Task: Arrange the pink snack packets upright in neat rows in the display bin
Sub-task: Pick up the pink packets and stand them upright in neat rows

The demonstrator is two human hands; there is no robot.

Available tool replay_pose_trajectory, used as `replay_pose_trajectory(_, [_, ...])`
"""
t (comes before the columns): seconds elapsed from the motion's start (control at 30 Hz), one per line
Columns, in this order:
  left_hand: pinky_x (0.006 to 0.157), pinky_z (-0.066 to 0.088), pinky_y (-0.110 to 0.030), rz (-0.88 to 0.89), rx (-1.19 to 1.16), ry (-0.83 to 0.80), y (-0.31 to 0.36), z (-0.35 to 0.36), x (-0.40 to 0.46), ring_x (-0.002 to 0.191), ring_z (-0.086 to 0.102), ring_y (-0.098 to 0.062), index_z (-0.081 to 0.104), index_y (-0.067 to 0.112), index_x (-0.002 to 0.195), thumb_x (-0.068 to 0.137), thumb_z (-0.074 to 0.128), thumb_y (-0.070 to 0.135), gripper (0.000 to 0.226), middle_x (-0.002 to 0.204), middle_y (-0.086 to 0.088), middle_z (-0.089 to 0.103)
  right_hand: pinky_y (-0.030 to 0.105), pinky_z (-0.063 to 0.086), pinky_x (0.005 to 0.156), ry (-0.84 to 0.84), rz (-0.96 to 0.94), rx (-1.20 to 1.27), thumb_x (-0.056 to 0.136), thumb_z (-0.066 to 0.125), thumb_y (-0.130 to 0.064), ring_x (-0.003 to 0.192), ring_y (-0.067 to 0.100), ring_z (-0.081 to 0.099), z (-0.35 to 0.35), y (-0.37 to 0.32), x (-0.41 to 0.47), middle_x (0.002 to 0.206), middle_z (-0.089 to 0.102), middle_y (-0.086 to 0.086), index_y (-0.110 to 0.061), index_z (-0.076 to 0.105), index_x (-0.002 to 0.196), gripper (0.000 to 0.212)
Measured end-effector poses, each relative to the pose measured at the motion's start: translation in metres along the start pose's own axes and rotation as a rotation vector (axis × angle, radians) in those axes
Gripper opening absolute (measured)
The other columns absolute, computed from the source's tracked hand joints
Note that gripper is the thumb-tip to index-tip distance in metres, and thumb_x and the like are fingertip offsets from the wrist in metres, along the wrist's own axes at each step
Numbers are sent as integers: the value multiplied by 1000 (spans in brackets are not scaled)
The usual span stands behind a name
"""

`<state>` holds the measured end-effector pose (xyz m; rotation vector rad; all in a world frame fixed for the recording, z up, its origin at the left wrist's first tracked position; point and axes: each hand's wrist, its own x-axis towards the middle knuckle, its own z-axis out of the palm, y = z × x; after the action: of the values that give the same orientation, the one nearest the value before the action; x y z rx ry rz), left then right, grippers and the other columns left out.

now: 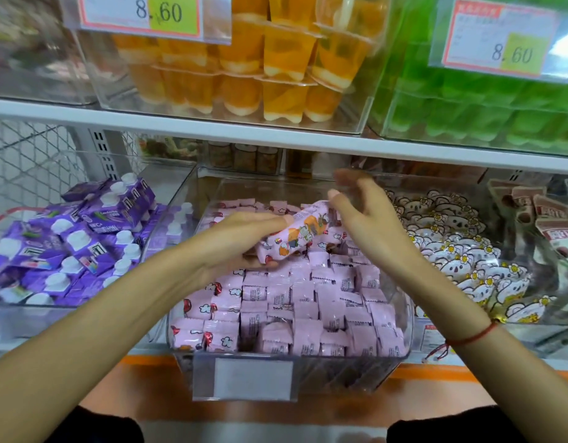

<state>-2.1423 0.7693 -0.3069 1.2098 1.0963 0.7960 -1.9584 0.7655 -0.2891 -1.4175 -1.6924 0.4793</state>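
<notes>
A clear display bin point(286, 375) on the lower shelf holds several pink snack packets point(308, 302), most standing upright in rows. My left hand point(244, 238) grips a small stack of pink packets point(295, 235) and holds it tilted above the middle of the bin. My right hand point(362, 215) hovers just right of the stack with its fingers spread and relaxed, holding nothing; its fingertips are near the stack's upper end. The rear rows of the bin are partly hidden behind my hands.
A bin of purple cartons point(71, 241) stands to the left and a bin of white bear-print packets point(461, 254) to the right. The white shelf edge point(276, 132) above carries bins of orange cups point(244, 59) and green cups point(487, 100).
</notes>
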Motion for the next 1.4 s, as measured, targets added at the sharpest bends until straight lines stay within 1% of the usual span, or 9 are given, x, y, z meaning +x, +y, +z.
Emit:
replay_pose_trajectory(0.13, [62, 59, -23, -74, -16, -5, 3, -1, 3, 77, 72, -15, 69, 12, 101, 92, 58, 31, 24, 92, -9, 75, 36, 33, 100, -292, -332, -355, 90, 58, -26, 116, 17, 44, -3, -8, -5, 125, 56, -2, -28, 53, 130, 40])
replay_pose_trajectory(0.3, [67, 58, -28, -119, 9, -57, 5, -11, 1, 95, 70, -19, 62, 21, 116, 90, 49, 50, 41, 102, -5, 73, 37, 42, 94, -434, -285, -327, 86, 66, -31, 108, 14, 55, 0, -8, -5, 115, 63, -6, -25, 61, 122, 36])
replay_pose_trajectory(0.5, [81, 56, -25, 120, 161, 113, 6, -14, -10, 89, 70, -10, 66, 20, 109, 80, 72, 29, 31, 95, 5, 74, 35, 53, 80, -359, -109, -52, 80, 71, -34, 87, 20, 63, 9, 2, -1, 96, 65, 1, -21, 63, 102, 27])
replay_pose_trajectory(0.7, [68, 46, -5, 473, 306, 192, 3, 1, -5, 74, 62, 8, 64, 15, 111, 82, 70, 16, 30, 94, 9, 68, 28, 51, 86, -370, -247, 30, 82, 71, -18, 97, 13, 59, 2, 4, 4, 113, 62, -5, -25, 50, 128, 51])
replay_pose_trajectory(0.87, [87, 49, -20, 505, 540, 158, -9, 8, 22, 104, 56, 1, 51, 24, 124, 85, 68, 21, 43, 123, 5, 58, 42, 52, 82, -45, -256, -138, 82, 70, -23, 87, 15, 62, -13, 19, 2, 96, 64, -7, -30, 45, 129, 54])
replay_pose_trajectory(0.93, [100, 44, -33, 485, 781, 63, -17, 12, 33, 118, 49, -10, 47, 26, 131, 91, 60, 20, 42, 136, 3, 49, 37, 54, 75, 55, -202, -147, 82, 70, -27, 79, 15, 64, -20, 28, -1, 89, 64, -5, -32, 41, 129, 55])
replay_pose_trajectory(1.07, [98, 34, -28, 459, 1184, -121, -25, 21, 45, 118, 45, -14, 38, 26, 142, 100, 39, 33, 43, 140, 5, 45, 4, 43, 53, 72, -77, -83, 81, 72, -23, 67, -9, 61, -21, 41, -2, 82, 58, -6, -24, 38, 120, 52])
replay_pose_trajectory(1.13, [104, 30, -31, 460, 1342, -104, -27, 21, 48, 129, 37, -16, 37, 28, 143, 101, 33, 38, 43, 146, 9, 40, 1, 39, 48, 36, -19, -93, 81, 73, -23, 63, -10, 59, -18, 44, 0, 76, 55, -8, -23, 34, 114, 51])
replay_pose_trajectory(1.4, [89, 36, -31, 508, 1334, -5, -27, 19, 48, 118, 46, -18, 48, 29, 132, 98, 40, 35, 36, 130, 8, 51, 43, 53, 74, -228, -57, -498, 82, 72, -25, 85, 30, 64, -32, 29, 12, 86, 64, 6, -13, 36, 115, 50])
